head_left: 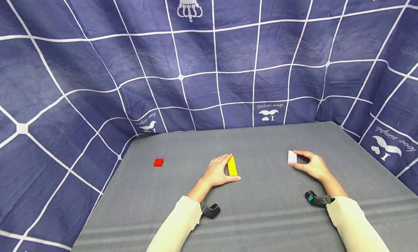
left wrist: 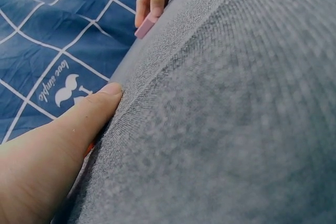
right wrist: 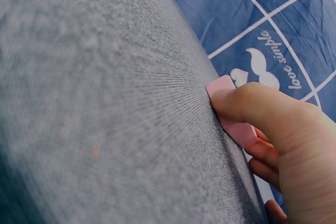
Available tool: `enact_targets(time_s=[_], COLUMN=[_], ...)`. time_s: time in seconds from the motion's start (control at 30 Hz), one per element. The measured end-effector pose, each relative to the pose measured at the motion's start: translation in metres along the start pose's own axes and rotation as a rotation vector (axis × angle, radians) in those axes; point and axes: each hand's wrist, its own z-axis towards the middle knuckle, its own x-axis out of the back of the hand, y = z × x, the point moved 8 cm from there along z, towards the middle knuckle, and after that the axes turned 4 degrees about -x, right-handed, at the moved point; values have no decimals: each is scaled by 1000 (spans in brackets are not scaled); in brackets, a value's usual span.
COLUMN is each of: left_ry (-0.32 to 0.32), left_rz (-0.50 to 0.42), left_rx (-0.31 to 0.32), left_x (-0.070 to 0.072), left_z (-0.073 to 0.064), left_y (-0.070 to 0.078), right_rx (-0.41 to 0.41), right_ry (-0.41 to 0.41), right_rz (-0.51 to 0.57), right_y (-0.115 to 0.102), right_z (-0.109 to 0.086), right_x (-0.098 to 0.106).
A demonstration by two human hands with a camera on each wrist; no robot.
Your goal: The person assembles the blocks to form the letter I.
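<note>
A yellow block (head_left: pixel 232 166) lies on the grey cloth between the thumb and fingers of my left hand (head_left: pixel 217 172). The fingertips meet its far end and the thumb lies along its near end. Farther right, my right hand (head_left: pixel 311 165) pinches a pale pink block (head_left: pixel 292 157), thumb at the near end and fingers at the far end. The right wrist view shows the thumb pressed against this pink block (right wrist: pixel 239 129), close over the cloth. In the left wrist view the left thumb (left wrist: pixel 84 114) hides most of what that hand holds.
A small red block (head_left: pixel 158 162) lies on the left part of the grey cloth-covered table (head_left: pixel 261 215). Behind and along both sides hangs a blue curtain (head_left: pixel 235 63) with white grid lines. Dark bands (head_left: pixel 210 210) sit on both wrists, over cream sleeves.
</note>
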Motion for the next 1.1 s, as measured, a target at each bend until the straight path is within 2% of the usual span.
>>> enact_targets(time_s=[0.3,0.6,0.9,1.1], left_ry=[-19,-5,-2,2], left_rz=[12,-12,-45,-54], left_rx=[12,27,27,33], left_x=[0,1,3,2], left_z=[-1,1,2,2], left_y=[1,1,1,0], right_rx=[-8,3,134,207], right_ry=[78,80,127,126], right_rz=[-26,-31,-40,-46], right_y=[-1,-9,-41,-61], right_z=[0,1,-3,-4], right_x=[3,3,-4,-12])
